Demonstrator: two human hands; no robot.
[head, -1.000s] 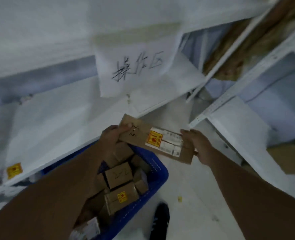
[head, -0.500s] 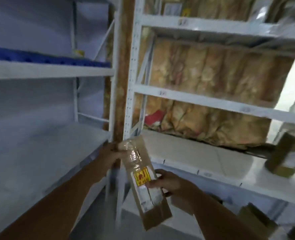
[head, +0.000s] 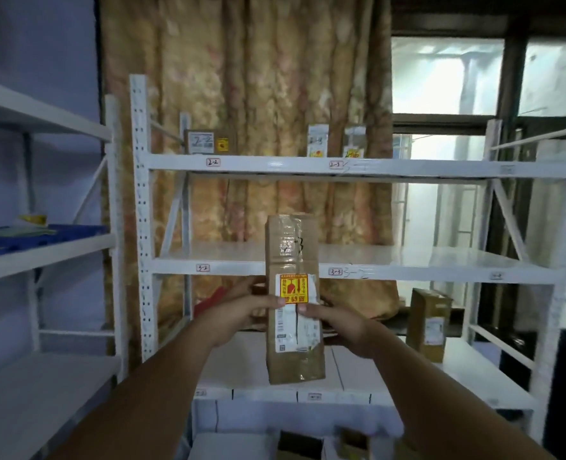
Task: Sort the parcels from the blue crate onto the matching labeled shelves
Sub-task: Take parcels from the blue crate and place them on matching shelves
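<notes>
I hold a long brown cardboard parcel (head: 293, 260) upright in front of the white shelf rack (head: 374, 169). It carries a yellow and red sticker, a white shipping label and handwritten digits near its top. My left hand (head: 242, 310) grips its left edge and my right hand (head: 336, 322) grips its right edge. The rack's top beam bears tags 2-2 (head: 213, 162) and 2-3 (head: 335, 165). The middle beam bears tags 3-2 (head: 203, 267) and 3-3 (head: 335, 271). The blue crate is out of view.
Parcels stand on the top shelf: one marked 2-2 (head: 205, 142) and two slim ones (head: 318, 141) by tag 2-3. A brown box (head: 429, 323) stands on the low shelf at right. A second rack (head: 42, 250) with a blue mat is at left. A curtain and window lie behind.
The view swung up from the blue crate to face the labeled rack. The parcel turned from lying crosswise to upright, and both hands now hold it at mid height.
</notes>
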